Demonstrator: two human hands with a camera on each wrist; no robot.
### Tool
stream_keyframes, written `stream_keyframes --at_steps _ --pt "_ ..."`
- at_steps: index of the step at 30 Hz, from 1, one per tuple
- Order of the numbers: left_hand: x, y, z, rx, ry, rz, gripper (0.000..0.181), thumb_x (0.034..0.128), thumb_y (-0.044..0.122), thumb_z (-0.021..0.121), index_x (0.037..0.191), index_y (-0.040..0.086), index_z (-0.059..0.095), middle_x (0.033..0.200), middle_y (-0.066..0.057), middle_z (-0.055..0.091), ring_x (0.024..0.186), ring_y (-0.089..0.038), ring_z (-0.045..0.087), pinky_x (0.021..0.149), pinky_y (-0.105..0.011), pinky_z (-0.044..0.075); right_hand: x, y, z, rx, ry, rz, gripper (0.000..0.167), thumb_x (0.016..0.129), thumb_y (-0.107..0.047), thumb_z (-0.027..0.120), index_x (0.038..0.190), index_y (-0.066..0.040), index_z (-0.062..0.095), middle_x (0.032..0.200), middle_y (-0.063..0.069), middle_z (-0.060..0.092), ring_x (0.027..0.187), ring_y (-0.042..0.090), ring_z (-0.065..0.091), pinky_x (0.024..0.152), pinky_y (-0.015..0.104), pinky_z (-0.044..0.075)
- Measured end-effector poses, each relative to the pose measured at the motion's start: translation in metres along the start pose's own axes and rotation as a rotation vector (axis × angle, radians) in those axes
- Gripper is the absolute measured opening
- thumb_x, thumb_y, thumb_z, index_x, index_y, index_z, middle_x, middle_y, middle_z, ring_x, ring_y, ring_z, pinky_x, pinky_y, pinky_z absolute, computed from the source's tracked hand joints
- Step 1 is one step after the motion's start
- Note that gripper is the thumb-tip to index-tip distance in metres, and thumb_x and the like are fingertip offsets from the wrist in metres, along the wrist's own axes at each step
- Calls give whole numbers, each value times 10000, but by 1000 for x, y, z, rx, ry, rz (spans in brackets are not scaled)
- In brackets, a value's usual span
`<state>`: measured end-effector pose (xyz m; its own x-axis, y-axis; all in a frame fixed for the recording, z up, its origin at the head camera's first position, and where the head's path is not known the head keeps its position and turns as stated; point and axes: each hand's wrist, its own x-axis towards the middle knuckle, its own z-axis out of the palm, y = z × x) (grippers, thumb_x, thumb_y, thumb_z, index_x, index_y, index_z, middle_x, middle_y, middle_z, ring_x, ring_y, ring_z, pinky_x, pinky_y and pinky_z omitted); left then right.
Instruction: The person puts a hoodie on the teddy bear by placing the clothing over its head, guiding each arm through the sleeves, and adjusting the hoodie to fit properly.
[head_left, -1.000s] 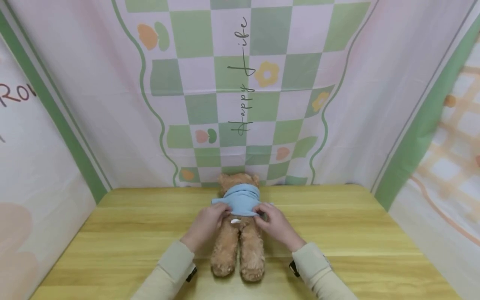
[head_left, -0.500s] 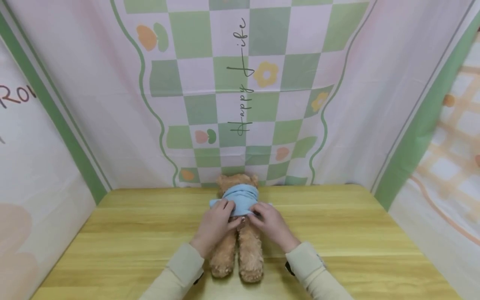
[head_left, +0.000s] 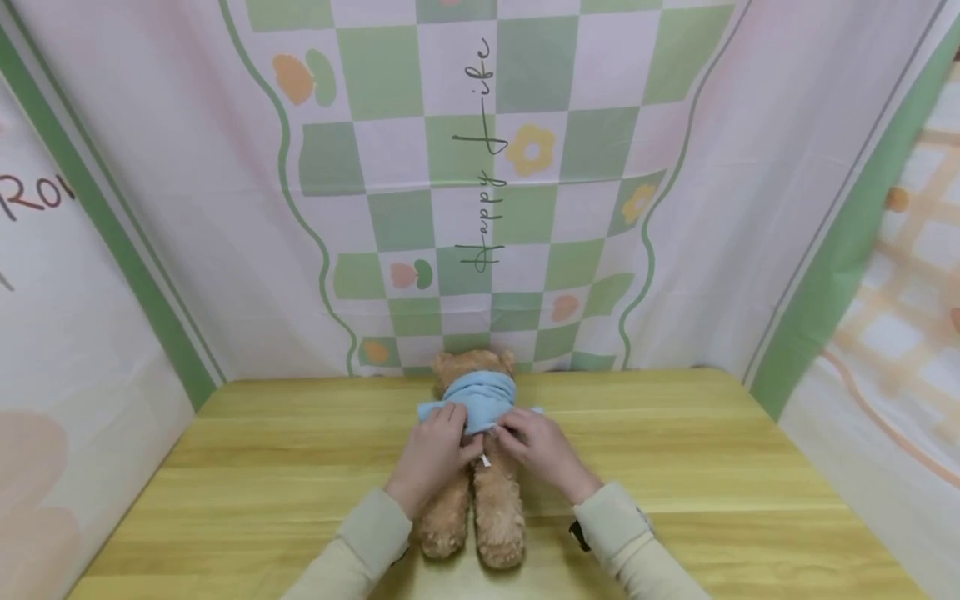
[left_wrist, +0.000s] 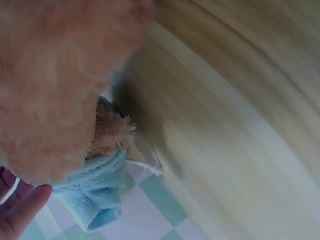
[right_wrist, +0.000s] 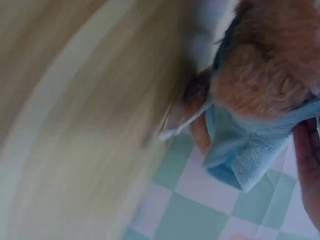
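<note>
A brown teddy bear [head_left: 499, 517] lies on its front, with its head towards the back of the table and its legs towards me. It wears a light-blue hoodie [head_left: 483, 396], bunched in folds at the neck; a white cord [right_wrist: 175, 131] hangs from it in the right wrist view. My left hand [head_left: 431, 450] holds the hem on the left, its thumb over the bear's bottom. On the right, my right hand [head_left: 542, 446] pinches the hem between thumb and fingers. Between the hands a small white tag [head_left: 485, 460] shows. The bear's face is hidden.
The wooden table [head_left: 675, 467] reaches out on both sides of the bear. Behind it hangs a green-and-white checked cloth [head_left: 461, 67] with lettering, close to the bear's head. More cloth hangs at left and right.
My left hand has moved right, over the bear's bottom, and my right hand slightly left, so they are closer together. The white tag now shows lower. The bear has shifted slightly left.
</note>
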<state>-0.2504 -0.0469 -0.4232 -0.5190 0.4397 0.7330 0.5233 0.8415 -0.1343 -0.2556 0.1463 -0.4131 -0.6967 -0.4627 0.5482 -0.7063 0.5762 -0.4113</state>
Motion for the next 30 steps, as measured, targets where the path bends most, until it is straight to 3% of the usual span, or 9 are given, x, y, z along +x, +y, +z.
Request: stream_keyframes --at_steps 3,7,11,17,23,24,26,29,30 --pt "0 0 -1 -29 -18 -38 288 813 314 736 847 109 536 744 -9 553 600 -144 534 484 -224 450 2 -2 0 151 -53 100 137 952 -166 576 853 -148 668 871 -7 644 758 46 553 668 217 472" --pt "-4 -4 1 5 48 49 233 808 269 745 804 127 559 687 18 556 546 -104 523 473 -201 443 4 -1 0 241 -92 117 105 937 -140 597 844 -136 648 874 10 614 764 25 496 663 220 444" --pt "-10 -10 2 -20 67 119 180 810 214 735 810 123 580 715 27 584 599 -89 574 520 -209 489 6 -2 0 219 -115 94 43 876 -92 668 856 -127 653 889 19 627 790 65 533 692 223 468" --pt "-21 -22 -6 -127 -38 133 178 874 179 679 1003 65 632 905 -19 669 746 -131 664 612 -233 553 9 -4 2 214 -52 133 60 807 -89 731 863 -106 732 886 47 707 817 134 645 719 225 532" --pt "-30 -28 -5 16 -43 191 172 972 168 521 1011 36 624 905 -45 664 684 -122 650 528 -215 529 9 -4 0 177 -42 9 70 808 -60 714 863 -91 742 846 54 733 773 144 677 677 206 549" --pt "-30 -28 -4 41 -41 190 220 1004 164 440 999 34 617 882 -44 652 661 -113 637 510 -205 517 9 -4 -1 161 -39 -13 71 808 -53 710 861 -90 740 842 51 734 772 150 679 680 207 551" --pt "-31 -28 -4 53 -54 165 158 985 144 481 990 41 601 864 -36 629 652 -103 619 503 -192 504 9 -3 -2 140 -39 -51 80 811 -39 704 865 -88 734 842 49 731 779 162 679 696 215 553" --pt "-32 -29 -1 -16 -88 87 50 932 104 580 967 70 572 856 -22 590 672 -99 597 539 -190 506 7 -1 -2 84 -44 -98 84 791 -69 732 870 -92 714 850 38 715 792 160 667 708 229 550" --pt "-33 -29 0 -59 -98 49 110 885 93 646 966 78 572 867 -24 588 690 -106 598 555 -197 510 6 0 -1 48 -41 -112 109 777 -94 750 875 -98 704 856 35 703 799 159 659 713 238 549"
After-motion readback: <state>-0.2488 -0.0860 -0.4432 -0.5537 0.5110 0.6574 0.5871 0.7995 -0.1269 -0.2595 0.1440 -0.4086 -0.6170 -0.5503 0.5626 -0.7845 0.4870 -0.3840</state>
